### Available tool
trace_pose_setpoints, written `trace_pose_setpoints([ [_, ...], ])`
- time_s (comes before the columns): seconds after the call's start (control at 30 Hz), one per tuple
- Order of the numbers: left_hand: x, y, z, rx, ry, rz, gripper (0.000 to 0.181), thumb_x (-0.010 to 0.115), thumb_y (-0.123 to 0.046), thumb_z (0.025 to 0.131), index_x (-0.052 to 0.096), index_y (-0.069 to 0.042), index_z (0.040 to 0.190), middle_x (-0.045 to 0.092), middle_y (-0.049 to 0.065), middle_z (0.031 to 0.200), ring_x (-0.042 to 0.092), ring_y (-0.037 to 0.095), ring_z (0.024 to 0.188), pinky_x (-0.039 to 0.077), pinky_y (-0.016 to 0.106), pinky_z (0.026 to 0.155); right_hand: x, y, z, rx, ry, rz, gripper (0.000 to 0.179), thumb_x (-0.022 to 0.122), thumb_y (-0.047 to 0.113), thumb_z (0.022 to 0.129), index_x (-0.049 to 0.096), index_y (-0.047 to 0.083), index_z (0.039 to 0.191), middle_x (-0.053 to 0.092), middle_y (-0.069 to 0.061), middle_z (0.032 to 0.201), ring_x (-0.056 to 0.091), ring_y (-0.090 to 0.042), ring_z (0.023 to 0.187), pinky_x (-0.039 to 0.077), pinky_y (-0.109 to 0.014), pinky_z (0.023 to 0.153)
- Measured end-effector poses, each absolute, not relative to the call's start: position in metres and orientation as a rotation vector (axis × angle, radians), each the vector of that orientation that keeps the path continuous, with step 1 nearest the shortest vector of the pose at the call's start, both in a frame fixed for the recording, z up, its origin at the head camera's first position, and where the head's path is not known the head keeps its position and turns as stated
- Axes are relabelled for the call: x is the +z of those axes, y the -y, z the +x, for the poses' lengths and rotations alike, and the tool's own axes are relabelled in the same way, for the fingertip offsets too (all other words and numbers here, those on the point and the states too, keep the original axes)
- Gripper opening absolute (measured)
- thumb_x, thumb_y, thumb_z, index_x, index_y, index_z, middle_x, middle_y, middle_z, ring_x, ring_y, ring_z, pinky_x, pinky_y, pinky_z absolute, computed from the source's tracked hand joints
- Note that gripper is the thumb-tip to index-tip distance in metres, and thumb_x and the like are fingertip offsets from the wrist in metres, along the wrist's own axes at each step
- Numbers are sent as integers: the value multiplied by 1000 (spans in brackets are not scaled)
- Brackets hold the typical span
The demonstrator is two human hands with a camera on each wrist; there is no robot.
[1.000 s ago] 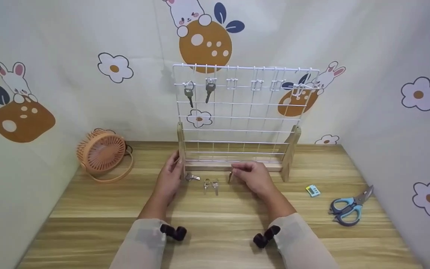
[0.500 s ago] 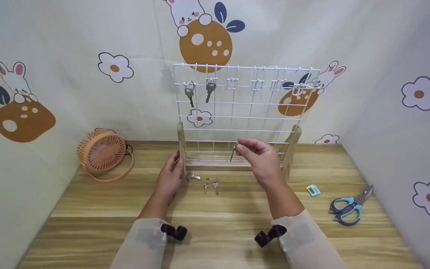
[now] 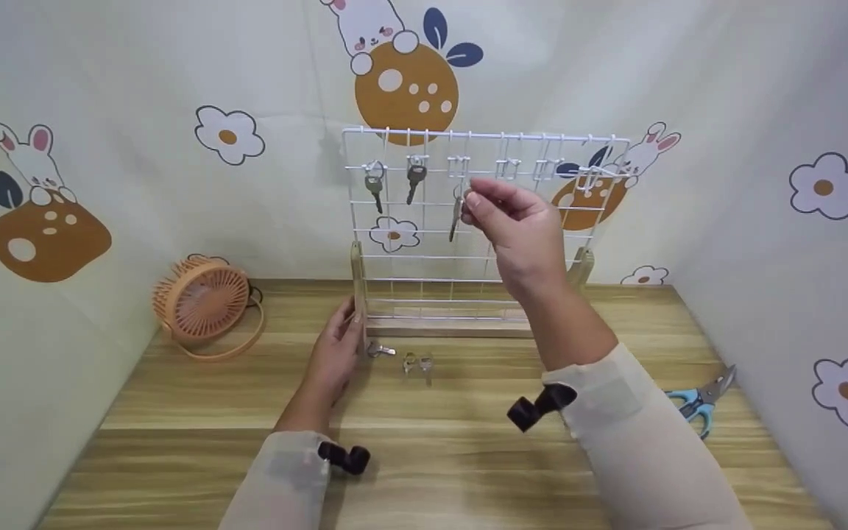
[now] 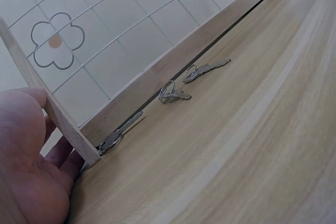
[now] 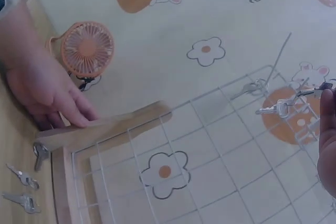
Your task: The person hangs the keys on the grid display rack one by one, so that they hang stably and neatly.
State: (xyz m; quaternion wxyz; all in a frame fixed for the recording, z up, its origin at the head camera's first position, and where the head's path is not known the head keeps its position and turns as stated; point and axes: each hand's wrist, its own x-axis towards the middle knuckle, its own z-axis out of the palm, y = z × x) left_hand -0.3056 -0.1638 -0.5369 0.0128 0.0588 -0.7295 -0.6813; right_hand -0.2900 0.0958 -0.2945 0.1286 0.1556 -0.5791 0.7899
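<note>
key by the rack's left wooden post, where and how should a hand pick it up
I'd pinch the key by its blade, coming from above and the person's right. It lies flat with the blade pointing right, away from the post, while the ring end sits close by the post, where the left hand is.

We're looking at a wood-grain worktop (image 3: 439, 464): three keys (image 3: 381, 351) lie before the standing wire rack (image 3: 439, 327), orange fan (image 3: 209, 300) left, scissors (image 3: 705, 396) right!
</note>
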Motion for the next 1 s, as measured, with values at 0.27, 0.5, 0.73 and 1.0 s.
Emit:
trace_pose_setpoints([
  [0.27, -536, 163, -306, -2127, 2249, 157, 57, 53, -45, 112, 38, -33, 166, 38, 3, 174, 37, 29, 162, 39, 47, 130, -277, -88, -304, 2256, 1685, 389, 26, 78, 4, 97, 77, -2, 122, 75, -16, 113, 78, -24, 97, 66, -33, 94],
  [0.5, -536, 163, -305, -2127, 2249, 152, 57, 53, -45, 112, 38, -33, 166, 37, 4, 175, 37, 29, 161, 40, 47, 130, -282, -85, -314, 2267, 1661, 315, 29, 77, 7, 98, 76, -2, 125, 74, -13, 114, 79, -24, 100, 65, -31, 96],
  [0.73, -537, 164, -303, -2085, 2262, 85, 54, 48, -37, 115, 36, -29, 167, 32, 2, 177, 31, 31, 164, 31, 53, 134, -290, -82, -321, 2277, 1625, 348, 33, 75, 2, 98, 70, -11, 129, 72, -10, 107, 78, -17, 93, 66, -31, 94],
  [1.0, -538, 164, -304, -2095, 2232, 54, 54, 49, -35, 115, 37, -25, 167, 33, 6, 176, 32, 32, 164, 31, 52, 134, -303, -85, -325, 2319, 1615, 341, 27, 75, 1, 98, 73, -7, 124, 75, -12, 107, 79, -19, 93, 66, -31, 94],
])
